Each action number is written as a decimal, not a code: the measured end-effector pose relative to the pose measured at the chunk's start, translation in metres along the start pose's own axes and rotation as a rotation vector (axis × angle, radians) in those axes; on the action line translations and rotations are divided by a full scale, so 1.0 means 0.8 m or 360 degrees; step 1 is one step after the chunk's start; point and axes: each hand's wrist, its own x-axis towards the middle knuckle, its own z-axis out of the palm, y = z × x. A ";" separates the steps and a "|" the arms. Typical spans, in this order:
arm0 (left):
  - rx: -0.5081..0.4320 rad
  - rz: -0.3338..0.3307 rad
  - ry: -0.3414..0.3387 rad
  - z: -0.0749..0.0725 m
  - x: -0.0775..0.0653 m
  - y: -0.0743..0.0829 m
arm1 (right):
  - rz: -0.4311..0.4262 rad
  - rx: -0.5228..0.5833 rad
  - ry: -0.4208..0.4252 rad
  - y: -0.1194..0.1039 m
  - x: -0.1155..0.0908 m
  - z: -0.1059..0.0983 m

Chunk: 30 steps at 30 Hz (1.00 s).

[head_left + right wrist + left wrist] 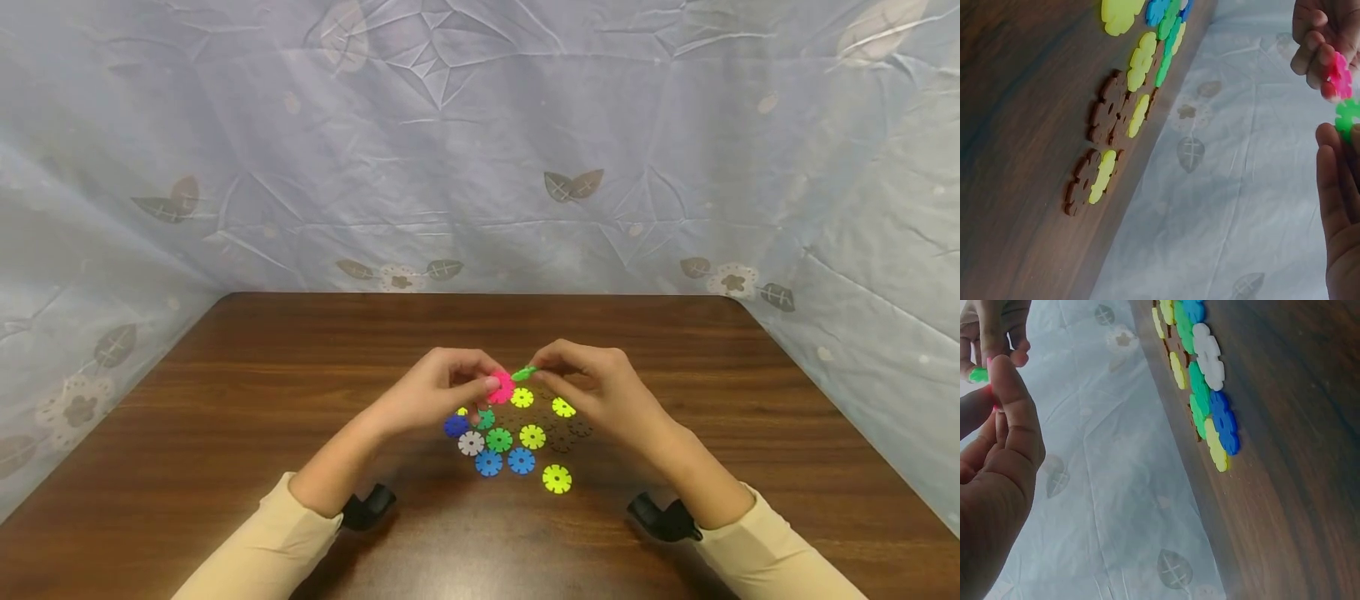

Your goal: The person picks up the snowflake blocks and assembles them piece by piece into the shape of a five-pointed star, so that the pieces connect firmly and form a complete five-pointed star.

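Between its thumb and fingers my left hand point(442, 387) pinches a pink notched disc point(501, 387), its flat face toward the head camera. Opposite it, my right hand point(592, 379) pinches a green notched disc point(524, 373), seen nearly edge-on. The two discs meet rim to rim or nearly so above the table; in the right wrist view the pink disc point(1340, 76) stands just over the green disc point(1348, 117). Both hands are raised over a loose group of discs, and the fingers partly cover the pieces they hold.
On the brown wooden table point(300, 350) lie flat notched discs: a white disc point(471, 442), a dark blue disc point(456, 426), light blue, green and several yellow ones. Brown discs point(1107, 109) blend with the wood. A patterned cloth point(480, 167) hangs behind the table.
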 end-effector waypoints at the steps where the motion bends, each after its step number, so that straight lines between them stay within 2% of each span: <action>1: -0.0016 0.0000 0.0001 0.000 0.000 0.000 | -0.0016 0.0010 0.0015 0.000 0.001 0.001; 9: -0.0102 0.0016 -0.0001 -0.002 0.003 -0.001 | -0.0017 0.0086 0.0049 -0.003 0.003 0.003; 14: -0.0155 -0.0001 0.0027 0.000 0.003 0.001 | -0.0039 0.0149 0.0065 -0.003 0.003 0.005; 18: -0.0193 0.0025 0.0049 0.004 0.004 0.002 | -0.0070 0.0214 0.0089 -0.003 0.002 0.009; 22: -0.0249 0.0021 0.0086 0.005 0.004 0.005 | -0.0050 0.0254 0.0118 -0.006 0.002 0.019; 27: -0.0207 -0.0007 0.0144 0.000 0.001 0.008 | 0.0043 0.0135 0.0095 -0.012 0.007 0.019; 30: -0.0100 -0.0032 0.0252 -0.004 0.000 0.008 | 0.0178 -0.0011 0.0017 -0.014 0.009 0.008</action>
